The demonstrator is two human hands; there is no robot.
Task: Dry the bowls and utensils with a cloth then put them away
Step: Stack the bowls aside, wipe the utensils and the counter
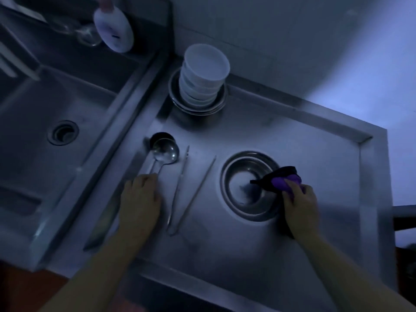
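Over the bowl (248, 185), right hand (300, 200) grips cloth (281, 177); left hand (139, 194) grips ladle (165, 152).

place: kitchen | dim light | steel sink (33, 140) with drain at 9 o'clock | steel bench (281, 131) | stacked white bowls (202, 73) at 12 o'clock | ladle (165, 152)
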